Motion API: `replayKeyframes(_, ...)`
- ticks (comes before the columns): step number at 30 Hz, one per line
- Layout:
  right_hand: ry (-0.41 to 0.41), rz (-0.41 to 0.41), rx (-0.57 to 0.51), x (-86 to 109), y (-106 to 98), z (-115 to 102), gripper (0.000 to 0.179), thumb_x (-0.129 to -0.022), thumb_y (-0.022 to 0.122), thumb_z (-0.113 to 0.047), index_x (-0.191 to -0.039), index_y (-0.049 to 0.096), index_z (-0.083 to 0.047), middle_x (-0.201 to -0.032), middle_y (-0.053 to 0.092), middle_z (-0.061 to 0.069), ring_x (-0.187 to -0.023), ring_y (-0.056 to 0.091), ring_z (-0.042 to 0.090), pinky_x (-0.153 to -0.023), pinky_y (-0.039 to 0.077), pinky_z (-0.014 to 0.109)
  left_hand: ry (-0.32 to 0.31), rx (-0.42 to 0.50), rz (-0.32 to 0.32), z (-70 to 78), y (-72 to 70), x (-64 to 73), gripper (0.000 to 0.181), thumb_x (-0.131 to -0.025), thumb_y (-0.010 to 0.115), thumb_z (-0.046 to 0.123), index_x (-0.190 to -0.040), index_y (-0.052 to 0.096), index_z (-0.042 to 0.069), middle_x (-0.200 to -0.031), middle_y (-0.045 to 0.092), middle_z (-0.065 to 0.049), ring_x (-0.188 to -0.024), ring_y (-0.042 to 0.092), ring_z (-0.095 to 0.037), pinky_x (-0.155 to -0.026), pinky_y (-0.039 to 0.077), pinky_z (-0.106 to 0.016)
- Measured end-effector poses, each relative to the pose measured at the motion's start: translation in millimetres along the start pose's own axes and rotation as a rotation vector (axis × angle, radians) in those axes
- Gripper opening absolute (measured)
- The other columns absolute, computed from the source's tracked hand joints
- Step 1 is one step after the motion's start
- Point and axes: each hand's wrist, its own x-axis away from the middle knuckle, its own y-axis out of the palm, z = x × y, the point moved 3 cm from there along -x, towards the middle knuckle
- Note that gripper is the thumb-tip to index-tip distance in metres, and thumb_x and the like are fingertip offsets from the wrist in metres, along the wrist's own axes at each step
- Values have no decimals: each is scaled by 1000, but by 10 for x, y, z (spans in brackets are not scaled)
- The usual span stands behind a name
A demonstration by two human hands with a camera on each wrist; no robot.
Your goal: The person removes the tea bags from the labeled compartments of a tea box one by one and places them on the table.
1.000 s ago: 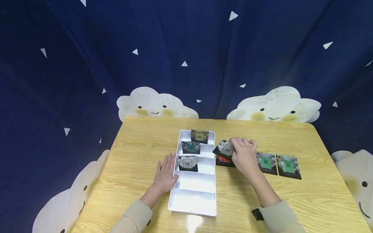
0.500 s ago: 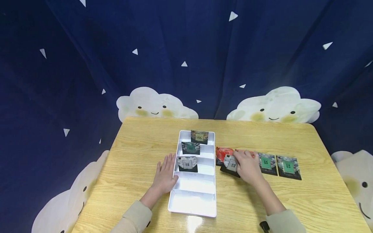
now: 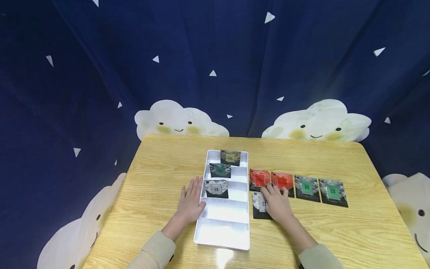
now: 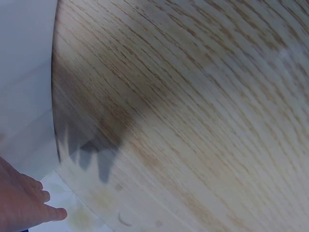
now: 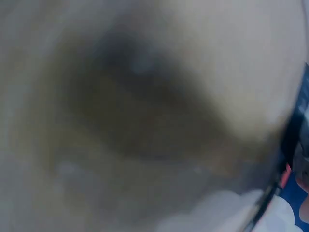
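In the head view my left hand lies with straight fingers along the left side of the white compartment tray, thumb at its rim. My right hand holds a black-and-white sachet by its right side, low over the table to the right of the tray. The hand covers that sachet's right part. Just beyond it lie a red-and-black sachet and a second red one, close to my fingertips. The left wrist view shows my left fingers beside the tray wall.
Upright in the tray's three far compartments stand a yellow-labelled sachet, a green-labelled one and a black-and-white one. Farther right lie two green-labelled sachets, one beside the other. A blue curtain hangs behind the wooden table.
My right hand has moved the black-and-white sachet toward the table's front and lowered it, uncovering the red sachets. The left hand has stayed at the tray.
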Motion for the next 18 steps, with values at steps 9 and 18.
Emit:
replayKeyframes(9, 32, 51, 18, 76, 177, -86, 23, -77, 50, -3, -98, 53, -11, -92, 46, 7, -88, 42, 27, -85, 26, 53, -3, 6, -5, 2, 3, 2, 76, -86, 43, 27, -148, 5, 7, -152, 10, -15, -139, 8, -31, -110, 7, -53)
replayKeyframes(18, 51, 73, 40, 95, 246, -97, 20, -77, 54, -6, -96, 49, -11, -89, 44, 7, -85, 40, 28, -84, 26, 54, -2, 7, -12, 7, 3, -4, 76, -85, 44, 27, -147, 5, 6, -152, 9, -14, -139, 8, -31, -109, 8, -54)
